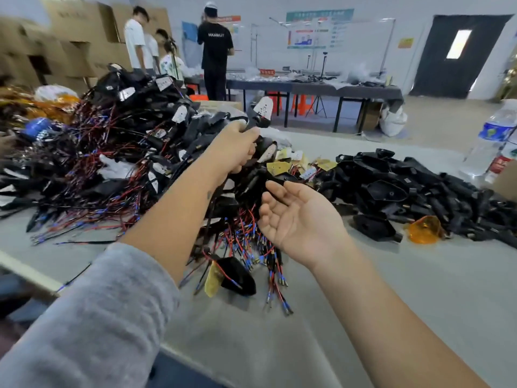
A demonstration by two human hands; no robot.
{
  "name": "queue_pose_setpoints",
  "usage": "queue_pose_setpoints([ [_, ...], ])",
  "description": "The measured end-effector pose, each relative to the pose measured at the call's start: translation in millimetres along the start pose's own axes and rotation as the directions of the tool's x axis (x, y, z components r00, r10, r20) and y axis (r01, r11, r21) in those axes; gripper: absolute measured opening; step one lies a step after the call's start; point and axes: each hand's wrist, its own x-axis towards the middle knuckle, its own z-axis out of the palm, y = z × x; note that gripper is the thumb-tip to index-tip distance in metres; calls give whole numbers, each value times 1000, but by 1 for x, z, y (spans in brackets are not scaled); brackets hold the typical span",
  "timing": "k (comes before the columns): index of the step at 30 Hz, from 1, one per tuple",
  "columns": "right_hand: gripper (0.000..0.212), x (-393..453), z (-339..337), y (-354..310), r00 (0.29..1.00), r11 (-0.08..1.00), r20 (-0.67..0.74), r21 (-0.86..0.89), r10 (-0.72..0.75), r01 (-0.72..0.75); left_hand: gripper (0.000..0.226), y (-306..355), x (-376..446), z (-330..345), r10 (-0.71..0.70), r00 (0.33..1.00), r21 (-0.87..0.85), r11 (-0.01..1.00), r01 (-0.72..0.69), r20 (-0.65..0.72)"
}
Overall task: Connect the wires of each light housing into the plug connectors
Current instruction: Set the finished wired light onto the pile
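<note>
Black plastic fills most of what we see: our left hand (237, 148) is clenched around a light housing (258, 114) lifted above the middle of the grey table (391, 289), while our right hand (299, 219) hangs just near of it, palm up, fingers loosely spread and holding nothing. To the left a tall heap of wired housings (112, 135) spills red and blue wires (251, 247) toward us, with one housing (237, 275) lying loose at the near edge. To the right lie bare black shells (405, 186), an orange lens (425, 229) and a water bottle (495, 135).
</note>
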Motion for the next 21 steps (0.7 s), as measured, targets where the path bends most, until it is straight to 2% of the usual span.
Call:
queue_pose_setpoints([
  [3, 29, 21, 1, 3, 1000, 1000, -7, -14, 27, -27, 23, -1, 22, -24, 34, 997, 151, 988, -23, -74],
  [6, 29, 41, -7, 3, 998, 999, -54, 1, 36, -36, 17, -1, 47, -40, 148, 975, 271, 958, -99, -168],
  [8, 30, 51, -17, 3, 995, 999, -90, 8, 40, -39, 13, -6, 64, -45, 174, 957, 356, 931, -83, -231],
  [9, 30, 54, -23, 5, 993, 999, -108, 2, 45, -45, 19, -10, 70, -45, 158, 953, 458, 888, -23, -259],
  [11, 31, 59, -35, 8, 988, 998, -141, -17, 64, -67, 51, -18, 78, -39, 94, 953, 681, 719, 136, -289],
  [12, 32, 60, -40, 9, 985, 997, -157, -23, 76, -80, 61, -20, 78, -31, 106, 953, 743, 653, 150, -285],
  [13, 32, 61, -45, 10, 982, 996, -172, -25, 84, -89, 64, -20, 75, -21, 157, 951, 779, 616, 116, -266],
  [15, 32, 62, -54, 7, 977, 996, -196, -15, 78, -83, 56, -20, 66, 2, 314, 930, 803, 595, -36, -191],
  [17, 31, 62, -63, 2, 974, 998, -217, 19, 64, -62, 36, -20, 53, 26, 410, 909, 733, 642, -226, -78],
  [19, 30, 59, -73, -3, 969, 998, -241, 45, 52, -43, 22, -25, 36, 50, 378, 923, 631, 700, -333, 69],
  [21, 29, 53, -84, -8, 962, 998, -269, 53, 38, -25, 20, -35, 23, 73, 325, 914, 623, 670, -404, 243],
])
